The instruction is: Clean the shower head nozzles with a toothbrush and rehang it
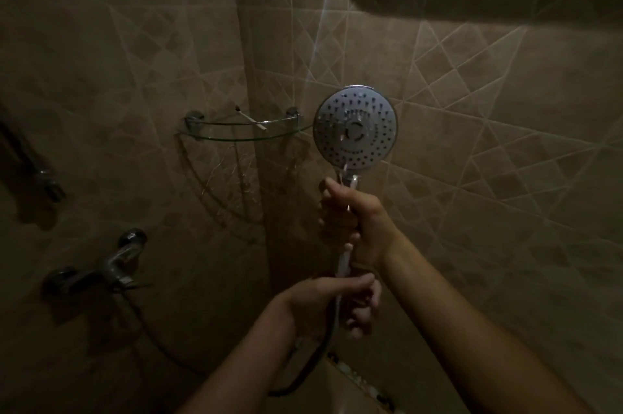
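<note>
Grip: I see left hand [337, 299] curled round the low end of the shower head [355, 130] handle, right hand [357, 221] clamped round it higher.
Tap [111, 265]: far left, on wall.
Shelf [215, 138]: glass, corner; thin stick [251, 117] on it.
Shower head: upright above right hand, nozzles facing me.

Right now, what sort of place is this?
Most likely a bathroom shower corner: a shower head on its hose, a tap on the tiled wall, and a glass corner shelf.
</note>
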Tool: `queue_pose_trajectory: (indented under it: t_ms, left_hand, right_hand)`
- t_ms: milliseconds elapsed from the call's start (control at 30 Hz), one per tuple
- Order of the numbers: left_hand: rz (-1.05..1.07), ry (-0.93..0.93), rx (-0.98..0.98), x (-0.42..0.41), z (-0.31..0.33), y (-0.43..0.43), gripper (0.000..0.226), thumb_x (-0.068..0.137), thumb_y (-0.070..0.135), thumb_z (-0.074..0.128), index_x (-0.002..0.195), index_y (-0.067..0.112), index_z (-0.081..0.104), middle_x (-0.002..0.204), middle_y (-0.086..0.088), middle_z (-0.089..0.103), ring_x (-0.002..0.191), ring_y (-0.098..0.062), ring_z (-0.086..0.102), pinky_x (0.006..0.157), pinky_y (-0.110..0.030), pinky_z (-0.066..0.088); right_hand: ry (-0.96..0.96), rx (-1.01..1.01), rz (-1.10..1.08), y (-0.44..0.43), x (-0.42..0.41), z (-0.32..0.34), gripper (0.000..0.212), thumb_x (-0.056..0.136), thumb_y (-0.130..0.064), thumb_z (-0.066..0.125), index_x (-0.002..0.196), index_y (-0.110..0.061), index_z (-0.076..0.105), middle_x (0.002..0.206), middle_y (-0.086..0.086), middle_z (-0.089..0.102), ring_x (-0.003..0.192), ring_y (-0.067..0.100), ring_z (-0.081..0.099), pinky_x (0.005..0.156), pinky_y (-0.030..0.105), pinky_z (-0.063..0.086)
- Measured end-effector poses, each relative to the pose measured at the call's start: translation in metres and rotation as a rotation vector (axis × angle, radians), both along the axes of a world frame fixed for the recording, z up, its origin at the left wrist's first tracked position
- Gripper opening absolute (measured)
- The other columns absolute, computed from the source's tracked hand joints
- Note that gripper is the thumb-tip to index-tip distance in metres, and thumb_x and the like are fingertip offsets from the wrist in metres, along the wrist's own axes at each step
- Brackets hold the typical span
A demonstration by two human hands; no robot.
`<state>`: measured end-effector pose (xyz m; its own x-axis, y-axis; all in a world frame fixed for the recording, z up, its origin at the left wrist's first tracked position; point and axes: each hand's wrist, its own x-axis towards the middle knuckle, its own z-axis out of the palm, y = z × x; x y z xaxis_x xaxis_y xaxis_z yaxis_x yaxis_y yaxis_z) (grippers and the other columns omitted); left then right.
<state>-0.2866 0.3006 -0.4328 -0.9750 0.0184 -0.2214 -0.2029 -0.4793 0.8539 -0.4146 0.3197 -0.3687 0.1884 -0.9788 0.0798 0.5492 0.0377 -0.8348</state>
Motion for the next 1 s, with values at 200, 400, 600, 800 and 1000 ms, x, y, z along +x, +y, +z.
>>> queue_pose_trajectory:
  t_ms: [200,400,600,800,1000]
  left_hand:
    - [0.456,-0.274,-0.152,-0.015,-0.016,0.012,0.030,0.093,0.014,0.058,0.065,0.021,0.051,0.051,0.007,0.034,0.041,-0.007,0.028,0.043,-0.020,0.020]
    - [0.789,-0.329,-0.294,-0.032,-0.028,0.016,0.029,0.096,0.005,0.056,0.069,0.017,0.057,0.055,0.004,0.052,0.050,-0.016,0.052,0.049,-0.023,0.042]
    - [0.945,-0.303,-0.442,-0.038,-0.042,0.003,0.044,0.093,0.018,0.064,0.134,0.031,0.055,0.130,0.005,0.060,0.129,-0.022,0.054,0.112,-0.045,0.044]
    - [0.886,-0.461,-0.535,-0.036,-0.059,-0.019,0.057,0.093,0.024,0.067,0.145,0.013,0.048,0.140,-0.007,0.058,0.129,-0.024,0.054,0.102,-0.032,0.043]
    - [0.594,-0.398,-0.472,-0.006,-0.064,-0.055,0.043,0.067,0.039,0.085,0.105,0.022,0.071,0.095,-0.001,0.076,0.087,-0.016,0.073,0.086,-0.038,0.061]
  right_hand:
    - [0.188,0.235,-0.218,-0.002,0.006,0.005,0.045,0.084,-0.045,0.070,0.055,-0.025,0.042,0.047,-0.009,0.030,0.034,0.006,0.027,0.034,0.019,0.024]
    - [0.459,0.250,-0.597,-0.018,0.014,-0.005,0.034,0.096,-0.025,0.061,0.066,-0.017,0.048,0.050,-0.004,0.044,0.038,0.010,0.043,0.042,0.023,0.035]
    - [0.503,0.332,-0.778,-0.028,0.024,-0.011,0.031,0.097,-0.019,0.062,0.068,-0.016,0.050,0.051,-0.001,0.049,0.038,0.012,0.047,0.045,0.028,0.039]
    - [0.471,0.375,-0.757,-0.042,0.024,-0.018,0.020,0.098,-0.023,0.062,0.082,-0.014,0.052,0.060,0.003,0.050,0.048,0.016,0.048,0.050,0.034,0.040]
    - [0.653,0.357,-0.696,-0.066,0.023,-0.046,0.021,0.097,-0.030,0.061,0.080,-0.018,0.061,0.063,-0.002,0.059,0.057,0.013,0.056,0.059,0.035,0.046]
